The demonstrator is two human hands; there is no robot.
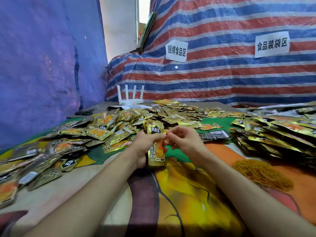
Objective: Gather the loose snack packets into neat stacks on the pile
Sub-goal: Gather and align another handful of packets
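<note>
Left hand (pixel 145 142) is gripping a bundle of snack packets (pixel 154 130) upright over the middle of the desk (pixel 188 194), with its fingers (pixel 156 137) clenching round the bundle's waist. The lower end is sitting close to the printed cloth; touching or not, I cannot tell.

Right hand (pixel 184 141) is pinching a small orange item (pixel 168 140) right at the bundle's edge, fingertips curling in. It's looking like a rubber band, but it's too small to be sure.

Step in hand, as I'm reading it: squaring up one handful and possibly getting ready to bind it, not picking up new packets.

Loose packets (pixel 102 127) are lying scattered over the left and far side of the desk. The tidier overlapping pile (pixel 277 134) is sitting on the right, well apart from the hands. Most of the stock is looking unsorted, so I'm judging the task as early to mid.

What the next move is calling for:
- keeping the left grip tight so the slick foil packets aren't fanning out
- working the orange item over the top end if it is a band
- then carrying the bundle right and laying it flat on the pile, edges lining up with its neighbours

An orange stringy heap (pixel 263 175) is sitting near the right forearm, possibly spare bands; not certain.
</note>
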